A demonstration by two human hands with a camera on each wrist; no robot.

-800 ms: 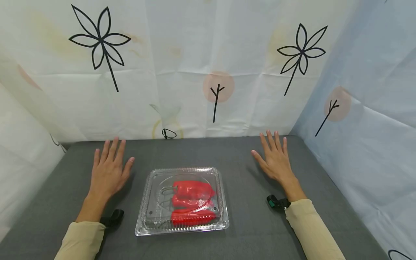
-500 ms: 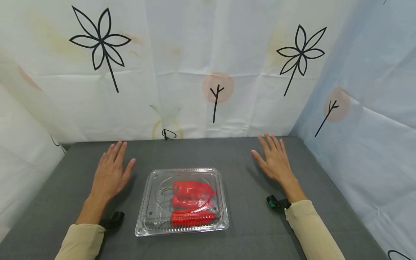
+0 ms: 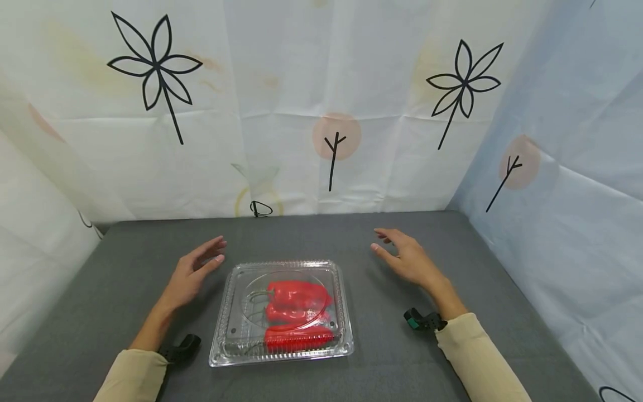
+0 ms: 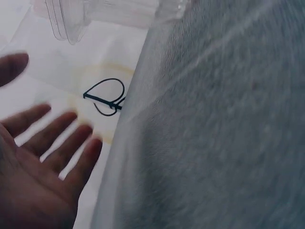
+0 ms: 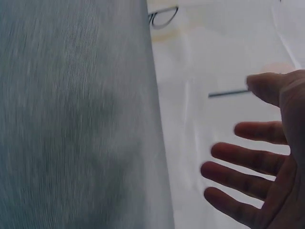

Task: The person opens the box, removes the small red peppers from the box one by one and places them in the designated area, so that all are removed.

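Note:
A clear plastic clamshell container (image 3: 236,312) lies on the grey tabletop with its lid down. Inside it, toward the right, several red peppers (image 3: 298,310) show through the lid. My left hand (image 3: 188,279) hovers to the left of the box, palm turned inward, fingers spread and holding nothing. In the left wrist view, part of the container (image 4: 119,12) appears at the top, apart from the fingers. On the other side my right hand (image 3: 407,259) is held in the air, fingers relaxed and bare, farther from the box. Neither hand touches it.
The grey table (image 3: 301,237) ends at a white printed cloth wall (image 3: 281,111) behind. Another cloth (image 3: 567,184) hangs along the right side. Black camera straps (image 3: 424,320) sit on both wrists.
Both hands have turned from palms down to palms inward. They have drawn closer to the container from either side. The container has not moved.

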